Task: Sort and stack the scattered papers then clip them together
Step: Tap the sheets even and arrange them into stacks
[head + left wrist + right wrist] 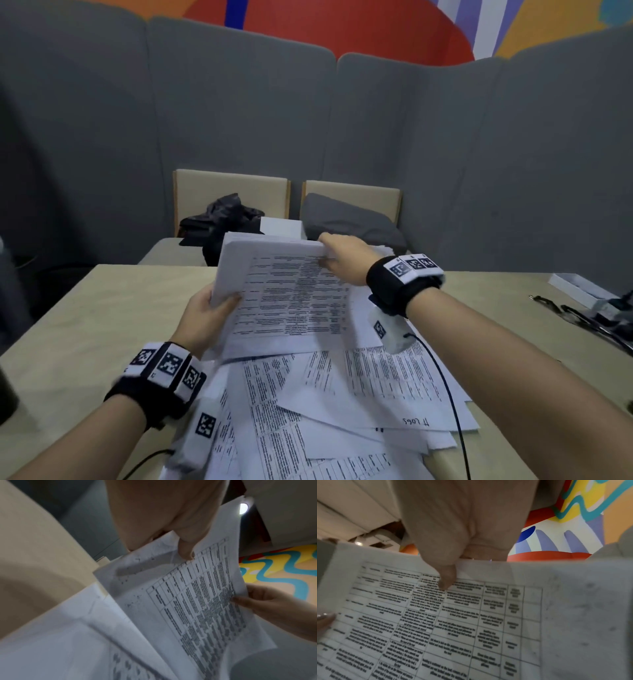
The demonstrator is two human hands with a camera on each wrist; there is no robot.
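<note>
Gathered stack (281,284) is up off the tabletop (85,318), tilted with its printed table facing me; I hold it at two diagonal points, presumably so the sheets can be squared against each other without fanning out. Left hand (202,318) takes the near-left corner: thumb on the printed face, fingers behind, a closed pinch on the bundle. The left wrist view confirms the thumb (186,547) pressed onto the top sheet. Right hand (342,258) has the far edge, thumb on top and fingers curled over behind, also a closed pinch on the same bundle; in the right wrist view that thumb (446,578) sits on the table's upper rows. Several layered edges show at the far-left corner, so this is more than one sheet, though I cannot count them. Below and toward me, the loose papers (342,404) lie overlapped at odd angles on the tabletop, one with handwriting upside down to me. My read: gathering is partway, much left to collect. No clip identifiable; dark items (582,315) and a white box (579,289) lie at the right edge, too blurred to name. Risk I'd watch: the bundle's lower part sags onto the pile and could drag sheets.
</note>
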